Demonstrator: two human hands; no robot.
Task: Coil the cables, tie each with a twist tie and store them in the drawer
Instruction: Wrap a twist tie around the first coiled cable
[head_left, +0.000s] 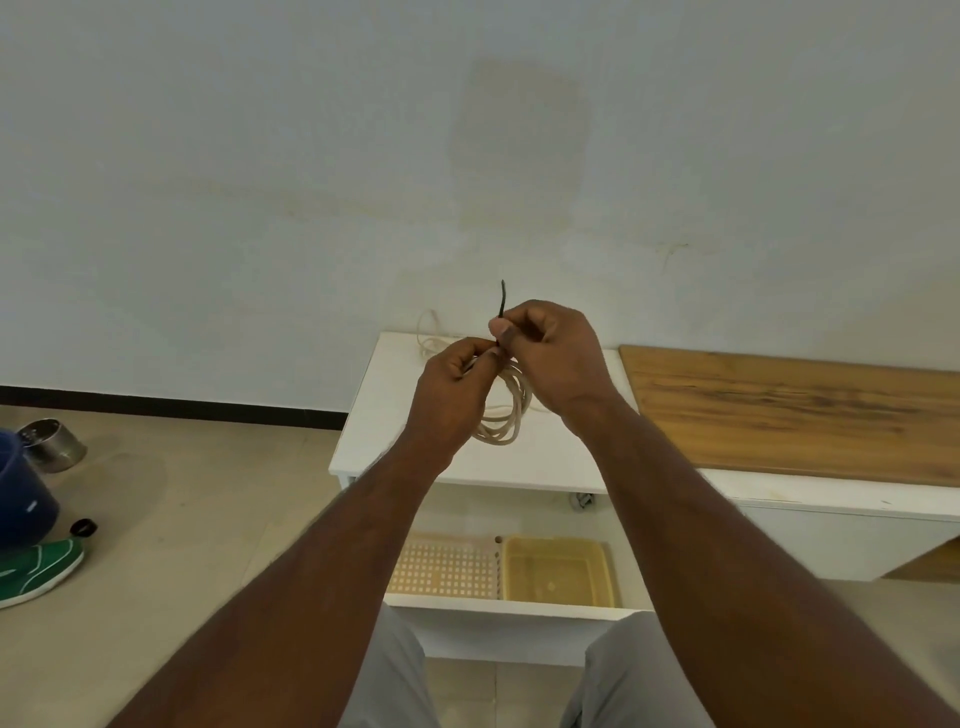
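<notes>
Head view, hands: both are raised together above the white tabletop (545, 457), almost touching at the fingertips.
Left hand (454, 387): its fingers curl round the top of the coiled cable (506, 415), which hangs from it in several beige loops just over the tabletop.
Right hand (553, 353): thumb and forefinger pinch the dark twist tie (502, 299), whose free end stands up above the knuckles.
Twist tie, lower end: it runs down between the two hands to the top of the coil; whether it is already wrapped round the loops cannot be told, since the fingers hide that spot.
Second cable (428, 332): a loose beige tangle lies at the back left corner of the tabletop, against the wall, apart from the hands.
Drawer (519, 613): it stands pulled open below the tabletop, in front of the person's knees.
Drawer contents: a perforated cream tray (441, 569) on the left, a yellow tub (558, 571) just beside it on the right.
Wooden board (789, 410): it lies on the tabletop to the right of the hands.
Floor, left: a metal bowl (52, 444), a blue bucket (21, 499) and a green shoe (36, 569) sit near each other.
</notes>
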